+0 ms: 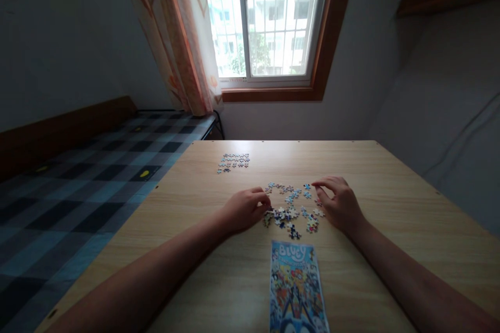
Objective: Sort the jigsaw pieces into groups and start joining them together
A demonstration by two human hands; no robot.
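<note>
A loose heap of small jigsaw puzzle pieces point(287, 214) lies on the table in front of me, in blue, white, dark and yellow. My left hand point(250, 208) reaches in from the left, its fingers curled together on a puzzle piece at the heap's left edge; the fingertips partly hide it. On the right, my right hand point(336, 202) rests with thumb and forefinger apart, the forefinger tip beside a blue puzzle piece point(307, 187). Nothing shows between its fingers. Nearer to me lies a colourful picture sheet point(297, 286) lettered "BLUEY".
Joined rows of puzzle pieces point(236, 160) lie toward the far left of the wooden table point(187, 187). A bed with a checked cover point(105, 166) stands along the left side. Behind the table are a curtain point(183, 36) and a barred window point(279, 21).
</note>
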